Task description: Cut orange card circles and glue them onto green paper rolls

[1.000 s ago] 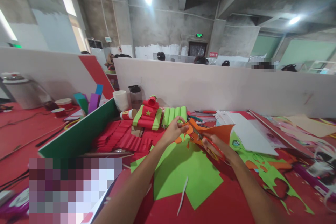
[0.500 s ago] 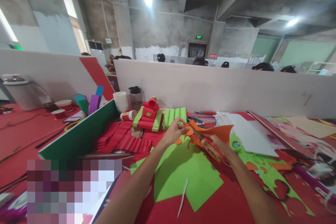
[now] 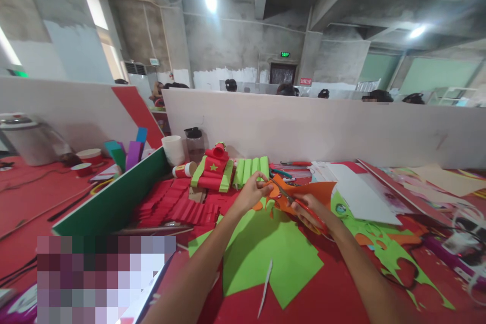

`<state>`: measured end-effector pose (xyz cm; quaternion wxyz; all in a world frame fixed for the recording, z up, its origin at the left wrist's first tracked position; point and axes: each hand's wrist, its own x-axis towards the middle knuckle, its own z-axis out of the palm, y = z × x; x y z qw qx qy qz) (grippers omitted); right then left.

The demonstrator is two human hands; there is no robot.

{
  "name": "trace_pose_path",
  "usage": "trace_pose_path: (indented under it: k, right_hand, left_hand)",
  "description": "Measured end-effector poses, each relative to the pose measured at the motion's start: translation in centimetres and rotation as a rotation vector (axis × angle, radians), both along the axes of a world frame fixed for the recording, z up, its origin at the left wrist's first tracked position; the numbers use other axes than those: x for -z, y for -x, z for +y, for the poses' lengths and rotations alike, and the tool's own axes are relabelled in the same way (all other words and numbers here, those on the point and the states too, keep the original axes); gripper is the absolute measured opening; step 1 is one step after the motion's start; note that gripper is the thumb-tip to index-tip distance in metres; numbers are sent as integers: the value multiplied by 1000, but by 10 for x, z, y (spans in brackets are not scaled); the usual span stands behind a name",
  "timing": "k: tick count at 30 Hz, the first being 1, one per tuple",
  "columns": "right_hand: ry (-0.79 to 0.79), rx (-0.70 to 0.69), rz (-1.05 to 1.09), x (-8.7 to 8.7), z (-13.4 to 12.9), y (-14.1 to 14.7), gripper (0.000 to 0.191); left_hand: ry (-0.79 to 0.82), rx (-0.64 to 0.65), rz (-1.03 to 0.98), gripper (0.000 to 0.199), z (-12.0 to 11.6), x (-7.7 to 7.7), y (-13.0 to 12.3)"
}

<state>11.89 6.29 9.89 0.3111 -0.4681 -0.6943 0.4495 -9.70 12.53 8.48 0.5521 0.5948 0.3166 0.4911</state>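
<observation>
My left hand [image 3: 255,189] pinches the edge of an orange sheet [image 3: 317,191], which looks like felt or craft paper. Fingers of my right hand [image 3: 309,211] are wrapped round red-handled scissors [image 3: 301,204], whose blades lie against the orange sheet close to my left fingertips. A rounded piece of the sheet shows between the blades and those fingertips. Below both hands lie overlapping bright green sheets [image 3: 261,258] on the red tabletop. A small orange disc [image 3: 257,206] rests near my left wrist.
Folded red strips [image 3: 170,207] and a red-green craft piece with a star [image 3: 213,168] lie left, beside green rolls [image 3: 251,171]. A green board [image 3: 114,190] stands further left. Cut green scraps [image 3: 391,250] and white sheets [image 3: 364,192] lie right. A pale partition [image 3: 304,129] rises behind.
The view has shifted slightly. My hands, the scissors and the orange sheet keep almost the same positions, with the blades at a slightly different angle near my left fingers.
</observation>
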Motion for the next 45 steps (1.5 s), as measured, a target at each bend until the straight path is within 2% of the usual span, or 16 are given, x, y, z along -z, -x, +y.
trace_pose_path:
  k: [6, 9, 12, 15, 17, 20, 23, 28, 33, 39, 42, 45]
  right_hand:
    - [37, 64, 86, 12, 10, 0, 58]
    - [4, 53, 117, 11, 9, -2, 64]
    - [-5, 31, 141, 8, 7, -2, 67]
    - [-29, 9, 149, 5, 5, -2, 67]
    - [-50, 5, 164, 1, 3, 0, 65]
    - [-55, 9, 192, -9, -1, 5, 65]
    - [-58, 30, 226, -20, -4, 12, 67]
    - [-10, 44, 324, -34, -5, 22, 70]
    - [-10, 44, 436, -49, -13, 32, 69]
    - [80, 6, 567, -60, -17, 36, 65]
    - [146, -26, 538, -57, -14, 27, 61]
    - [226, -42, 501, -45, -12, 13, 58]
  left_hand:
    - [-42, -51, 15, 29, 2, 1, 1]
    - [-47, -101, 17, 36, 4, 4, 2]
    - [-22, -14, 35, 46, 4, 10, -3]
    - [-35, 98, 28, 42, 1, 13, -12]
    - [-53, 129, -9, 39, -3, 12, -18]
    - [-74, 89, -94, 39, -6, 6, -21]
    - [-69, 43, -166, 37, -5, 2, -18]
    - [-57, 68, -296, 38, -5, -4, -12]
    - [-94, 48, -207, 54, -14, -13, -11]
    - [-105, 21, -115, 40, -17, -19, -10]
    - [-37, 119, -59, 41, -18, -23, -2]
    - [84, 261, -11, 44, -19, -26, 8]
